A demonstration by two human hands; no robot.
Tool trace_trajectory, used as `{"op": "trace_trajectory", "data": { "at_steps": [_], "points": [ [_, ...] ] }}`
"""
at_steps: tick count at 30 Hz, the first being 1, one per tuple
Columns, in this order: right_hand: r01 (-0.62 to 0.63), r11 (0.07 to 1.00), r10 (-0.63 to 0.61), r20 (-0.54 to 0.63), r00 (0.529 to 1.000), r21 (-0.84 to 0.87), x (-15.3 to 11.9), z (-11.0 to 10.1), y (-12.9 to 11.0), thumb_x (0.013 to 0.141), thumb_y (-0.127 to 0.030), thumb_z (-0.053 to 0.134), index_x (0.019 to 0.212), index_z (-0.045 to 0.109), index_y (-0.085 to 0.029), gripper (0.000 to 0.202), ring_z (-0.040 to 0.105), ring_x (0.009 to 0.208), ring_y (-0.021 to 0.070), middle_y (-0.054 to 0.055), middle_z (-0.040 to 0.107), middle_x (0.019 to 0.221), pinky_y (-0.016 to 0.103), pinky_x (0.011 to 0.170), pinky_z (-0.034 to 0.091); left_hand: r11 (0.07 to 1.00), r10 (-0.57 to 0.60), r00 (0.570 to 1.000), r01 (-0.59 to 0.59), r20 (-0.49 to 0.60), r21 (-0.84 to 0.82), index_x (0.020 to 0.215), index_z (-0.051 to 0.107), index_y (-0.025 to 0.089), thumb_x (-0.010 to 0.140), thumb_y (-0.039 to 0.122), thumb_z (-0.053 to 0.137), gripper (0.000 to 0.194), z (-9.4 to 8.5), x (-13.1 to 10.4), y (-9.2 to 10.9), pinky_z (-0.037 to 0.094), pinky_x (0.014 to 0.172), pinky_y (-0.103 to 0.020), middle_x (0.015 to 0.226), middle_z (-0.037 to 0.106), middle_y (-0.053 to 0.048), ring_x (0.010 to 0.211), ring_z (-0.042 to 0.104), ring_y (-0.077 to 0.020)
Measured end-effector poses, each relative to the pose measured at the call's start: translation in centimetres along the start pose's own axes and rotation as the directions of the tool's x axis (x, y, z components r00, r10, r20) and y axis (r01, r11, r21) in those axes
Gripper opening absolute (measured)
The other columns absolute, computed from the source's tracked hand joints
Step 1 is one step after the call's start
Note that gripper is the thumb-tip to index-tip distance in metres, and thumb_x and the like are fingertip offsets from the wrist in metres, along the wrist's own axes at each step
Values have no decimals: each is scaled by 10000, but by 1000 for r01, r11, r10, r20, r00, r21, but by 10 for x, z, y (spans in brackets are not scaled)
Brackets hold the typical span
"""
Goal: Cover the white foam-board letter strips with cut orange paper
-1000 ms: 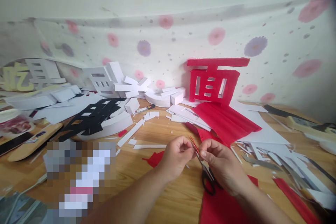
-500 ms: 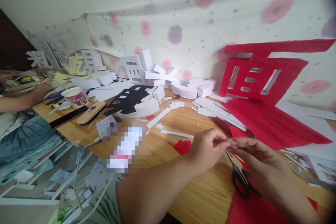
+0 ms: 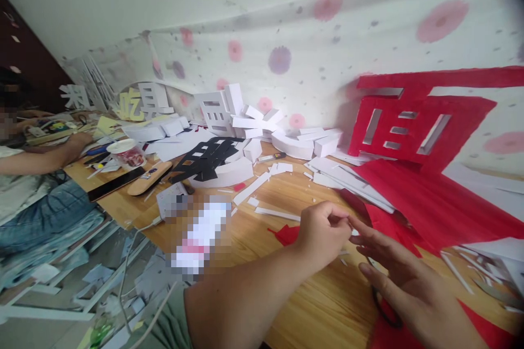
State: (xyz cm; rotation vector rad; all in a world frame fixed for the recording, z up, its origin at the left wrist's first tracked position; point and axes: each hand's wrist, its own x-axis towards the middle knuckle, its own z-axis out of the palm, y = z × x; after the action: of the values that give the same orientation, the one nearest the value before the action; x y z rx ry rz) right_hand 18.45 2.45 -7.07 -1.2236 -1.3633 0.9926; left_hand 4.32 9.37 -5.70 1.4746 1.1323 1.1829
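The left hand point(image 3: 325, 229) is curled, its thumb and forefinger pinched together on something very small at the fingertips; what is pinched is too small to be made out, though it may be a sliver of paper. The right hand point(image 3: 403, 278) is held open, its fingers spread and stretched toward the left hand, the forefinger tip just beside the pinch. Nothing is gripped in it. Black-handled scissors point(image 3: 385, 311) lie beneath the right hand, mostly hidden by it, on a sheet of red paper point(image 3: 483, 332) at the near edge.

The hands are held over a wooden table point(image 3: 262, 234) littered with white paper strips point(image 3: 256, 188) and offcuts. A small red scrap point(image 3: 286, 234) lies just left of the left hand. Further back, a black cut-out character point(image 3: 208, 155) rests on a white block, white foam characters point(image 3: 216, 112) are piled against a flower-printed cloth point(image 3: 286, 60) hung on the wall, and a large red character point(image 3: 413, 120) is leant there above a folded red sheet point(image 3: 429, 202). At the far left, another person's arm point(image 3: 41, 158) rests on the table.
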Motion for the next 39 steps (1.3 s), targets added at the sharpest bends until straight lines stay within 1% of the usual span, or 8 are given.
{"op": "trace_trajectory", "data": {
  "at_steps": [6, 13, 16, 20, 26, 31, 36, 39],
  "points": [
    [-43, 970, 37, 27, 999, 238, 2, 2, -12, 732, -337, 774, 1161, 686, -323, 438, 646, 1056, 266, 88, 646, 1263, 413, 936, 532, 1000, 17, 1000, -17, -7, 14, 655, 599, 175, 671, 157, 578, 32, -4, 3, 1, 446, 538, -250, 597, 614, 1, 566, 569, -135],
    [-197, 713, 162, 115, 980, 673, 11, -5, -31, 719, -272, 780, 1028, 713, -239, 318, 660, 1034, 205, 92, 707, 1146, 295, 885, 516, 952, -101, 985, 136, 140, -273, 673, 555, 165, 667, 200, 617, 71, -7, 3, 14, 466, 518, -239, 531, 612, 23, 479, 571, -112],
    [-210, 628, 168, 133, 977, 749, 14, -8, -31, 712, -255, 773, 990, 718, -228, 285, 677, 979, 198, 81, 730, 1082, 307, 876, 517, 917, -90, 975, 161, 204, -365, 696, 567, 151, 699, 233, 652, 118, -7, 2, 19, 466, 539, -227, 554, 631, 18, 484, 568, -95],
    [-225, 592, 183, 143, 973, 774, 16, -11, -29, 703, -240, 776, 977, 722, -220, 279, 682, 958, 194, 72, 738, 1056, 300, 861, 518, 889, -68, 965, 174, 254, -423, 745, 582, 142, 723, 253, 690, 157, -8, 2, 18, 479, 583, -226, 594, 645, 12, 541, 593, -96],
    [-215, 614, 167, 142, 976, 760, 15, -10, -30, 718, -238, 777, 914, 723, -214, 205, 684, 945, 184, 73, 743, 1027, 292, 842, 519, 864, -54, 966, 171, 251, -473, 738, 529, 164, 725, 295, 742, 250, -9, 4, 13, 494, 635, -230, 668, 649, 24, 623, 616, -104],
    [-212, 655, 206, 99, 974, 725, 16, -7, -30, 697, -291, 811, 887, 735, -212, 219, 674, 907, 171, 64, 741, 999, 300, 836, 513, 942, 10, 979, 59, 204, -331, 762, 589, 162, 766, 315, 696, 187, -9, 4, 14, 479, 689, -240, 730, 647, 2, 706, 603, -124],
    [-77, 781, 135, -47, 990, 620, 17, -3, -25, 684, -325, 828, 702, 700, -187, 189, 578, 694, 118, 14, 678, 722, 242, 692, 457, 979, 63, 974, -19, 216, -202, 764, 597, 164, 806, 322, 640, 169, -8, 1, 13, 455, 724, -261, 744, 629, -10, 742, 583, -147],
    [-44, 863, 110, -102, 989, 503, 18, -2, -21, 650, -346, 847, 635, 657, -180, 253, 504, 619, 111, -6, 603, 616, 233, 609, 403, 982, 21, 959, 34, 283, -186, 747, 591, 158, 791, 329, 649, 186, -6, -2, 11, 431, 678, -250, 719, 610, -8, 703, 557, -139]
  ]
}}
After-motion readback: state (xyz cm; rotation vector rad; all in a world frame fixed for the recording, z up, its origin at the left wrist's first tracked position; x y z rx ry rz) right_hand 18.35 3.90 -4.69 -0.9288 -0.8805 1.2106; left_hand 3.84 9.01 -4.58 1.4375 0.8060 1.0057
